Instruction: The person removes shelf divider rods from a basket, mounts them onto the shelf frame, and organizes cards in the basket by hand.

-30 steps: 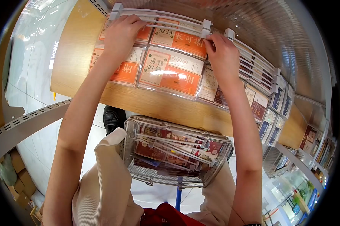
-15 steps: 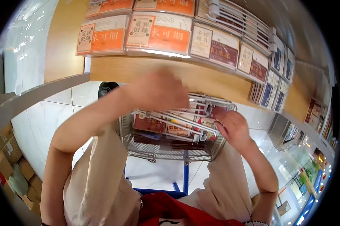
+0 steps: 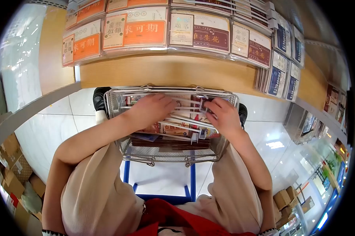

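Note:
A wire mesh basket (image 3: 173, 158) sits low between my knees, under the shelf's front edge. Inside it, several thin white rods (image 3: 183, 120) with small plastic end pieces lie across colourful printed packs (image 3: 174, 129). My left hand (image 3: 157, 107) reaches over the left half of the basket, its fingers curled onto the rods. At the right, my right hand (image 3: 224, 114) is closed around the rods close to their end piece. The fingertips of both hands are partly hidden. Dark-edged packs (image 3: 173, 142) are stacked in the basket's near side.
On the wooden shelf (image 3: 153, 70) ahead stand rows of orange packs (image 3: 140, 33), maroon packs (image 3: 209, 34) and blue-and-white packs (image 3: 279, 78). Blue metal legs (image 3: 193, 179) show below the basket. Cardboard boxes (image 3: 18, 169) lie at the left, and a wire basket (image 3: 299, 122) at the right.
My left hand has come down from above the basket onto the rods. My right hand has shifted left along them. The basket now appears nearer the shelf, and the view has shifted.

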A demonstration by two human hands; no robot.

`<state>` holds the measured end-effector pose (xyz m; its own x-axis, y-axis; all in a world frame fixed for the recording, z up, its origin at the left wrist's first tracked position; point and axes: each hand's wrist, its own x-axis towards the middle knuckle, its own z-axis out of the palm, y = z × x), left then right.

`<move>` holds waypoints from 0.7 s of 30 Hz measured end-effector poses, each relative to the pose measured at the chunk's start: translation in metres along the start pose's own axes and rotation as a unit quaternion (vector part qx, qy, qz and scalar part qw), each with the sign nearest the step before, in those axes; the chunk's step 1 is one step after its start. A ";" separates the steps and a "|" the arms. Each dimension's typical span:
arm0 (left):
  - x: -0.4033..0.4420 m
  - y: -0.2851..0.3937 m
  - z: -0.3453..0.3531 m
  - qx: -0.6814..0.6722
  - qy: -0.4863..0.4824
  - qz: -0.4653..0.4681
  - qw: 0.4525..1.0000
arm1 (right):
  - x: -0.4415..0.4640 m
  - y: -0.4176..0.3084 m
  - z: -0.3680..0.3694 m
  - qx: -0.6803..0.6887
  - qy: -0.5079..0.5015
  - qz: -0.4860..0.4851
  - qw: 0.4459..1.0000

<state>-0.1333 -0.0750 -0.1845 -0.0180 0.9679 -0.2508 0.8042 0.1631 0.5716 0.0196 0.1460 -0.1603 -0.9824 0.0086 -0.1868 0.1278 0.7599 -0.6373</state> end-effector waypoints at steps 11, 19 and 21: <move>0.011 0.035 -0.080 -0.277 0.214 0.087 0.933 | 0.019 -0.073 -0.090 0.489 0.089 -0.065 0.865; 0.009 0.015 -0.104 -0.759 0.268 -0.121 0.581 | 0.052 -0.093 -0.040 0.282 -0.004 0.073 0.957; 0.005 0.011 -0.104 -0.761 0.277 -0.146 0.568 | 0.053 -0.095 -0.035 0.259 -0.047 0.131 0.956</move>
<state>-0.1862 -0.0481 -0.0981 -0.5425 0.6999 -0.4646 -0.7185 -0.1000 0.6883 -0.0498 0.0974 -0.0833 -0.8939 0.0784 -0.4414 0.4422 0.3159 -0.8394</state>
